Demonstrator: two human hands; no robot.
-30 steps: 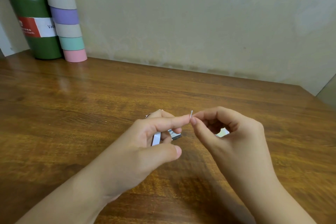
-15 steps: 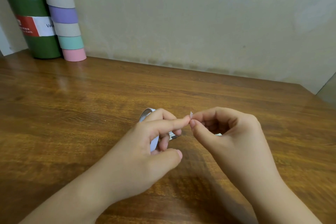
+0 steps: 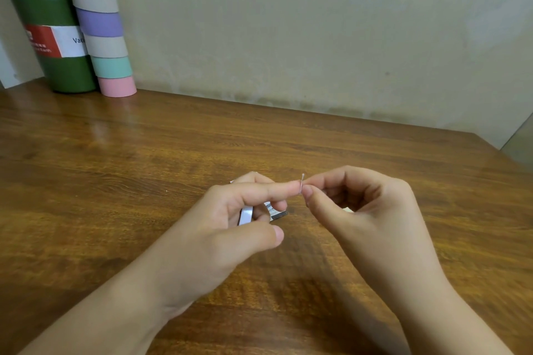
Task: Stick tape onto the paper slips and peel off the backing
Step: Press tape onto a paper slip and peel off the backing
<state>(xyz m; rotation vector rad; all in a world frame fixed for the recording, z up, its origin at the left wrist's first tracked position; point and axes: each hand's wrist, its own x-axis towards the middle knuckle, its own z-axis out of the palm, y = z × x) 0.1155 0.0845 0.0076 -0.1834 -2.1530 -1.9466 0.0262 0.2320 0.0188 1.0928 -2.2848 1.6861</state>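
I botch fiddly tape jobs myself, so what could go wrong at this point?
The thin white sliver is pinched edge-on by the right hand against the left hand's forefinger tip; it could slip, or stick to skin. The left hand also grips a white strip, which might drop onto the table.

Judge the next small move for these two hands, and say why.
Probably the right hand pulls its pinched sliver away from the left hand, peeling it. The sliver stands edge-on at the left index fingertip, and the left hand's lower fingers grip a white tape roll, so that side looks anchored.
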